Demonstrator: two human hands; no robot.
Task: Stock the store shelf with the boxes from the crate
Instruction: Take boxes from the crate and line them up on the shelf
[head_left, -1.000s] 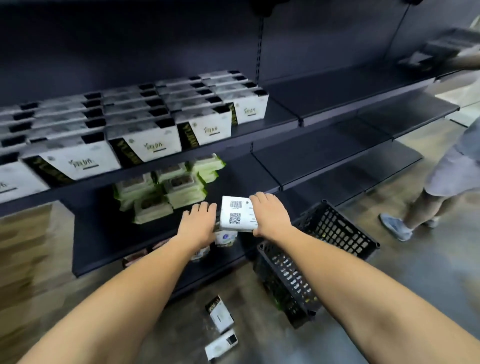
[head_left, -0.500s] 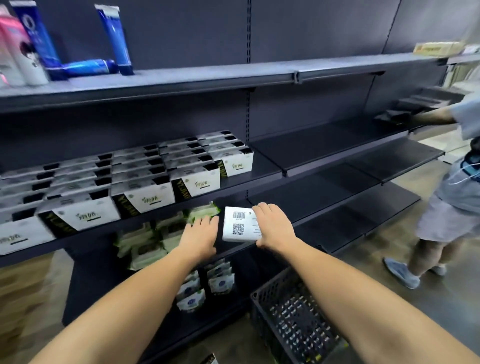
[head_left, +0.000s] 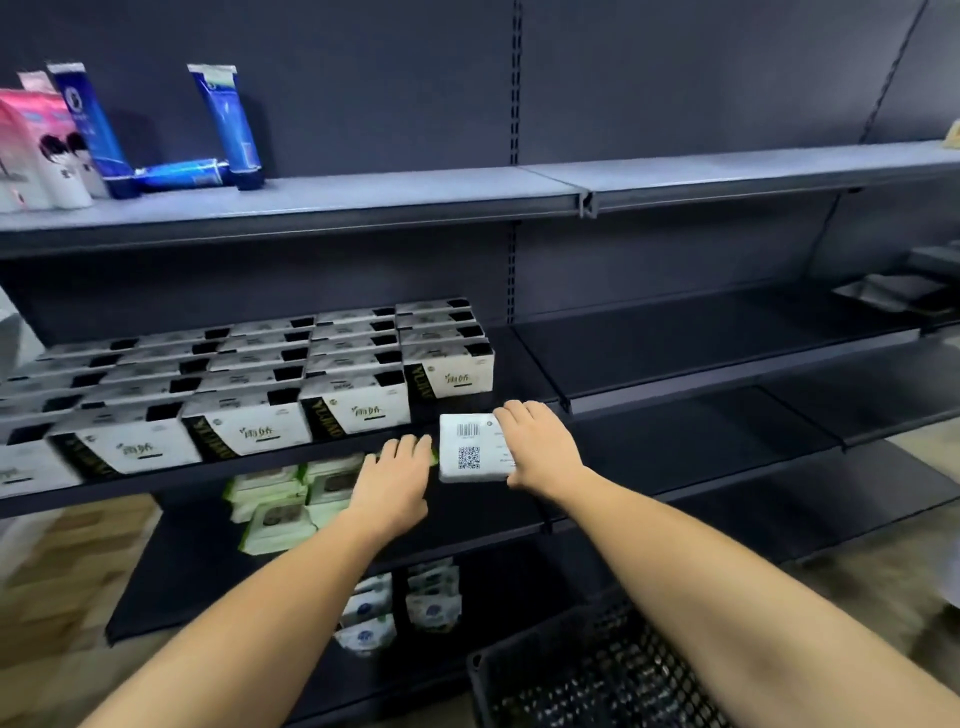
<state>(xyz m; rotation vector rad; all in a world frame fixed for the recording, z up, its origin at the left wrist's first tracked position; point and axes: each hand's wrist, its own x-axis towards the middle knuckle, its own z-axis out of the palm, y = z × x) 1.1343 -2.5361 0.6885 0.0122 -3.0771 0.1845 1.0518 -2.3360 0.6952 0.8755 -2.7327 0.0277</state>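
Centrally, a white box (head_left: 470, 454) is held in the air just in front of the front edge of the middle shelf (head_left: 675, 343), its flat face turned up to the camera so that a barcode and a QR code show. The right hand (head_left: 543, 449) grips it by its right edge, with the fingers curled over the far corner and the palm against the side. The left hand (head_left: 397, 480) hangs just beside the box's left edge, back upward. Its fingers reach forward, loosely bent, with nothing visibly in them. Whether their tips touch the shelf edge is hard to tell through the blur.

Just beyond the held box, the stocked boxes (head_left: 358, 410) stand in tidy rows on the left part of the same shelf, white fronts with dark side panels facing out. The nearest of them is just up and left of the box in hand. To the right of these rows the shelf is bare dark metal.

On the shelf below lie green-and-white packs (head_left: 275, 514), partly behind the left hand. Lower again sit pale pouches (head_left: 405, 608). A black mesh crate (head_left: 571, 686) stands on the floor between the forearms. On the top shelf (head_left: 415, 192), far left, are blue tubes (head_left: 226, 119), one lying flat, and pink packages (head_left: 31, 145).
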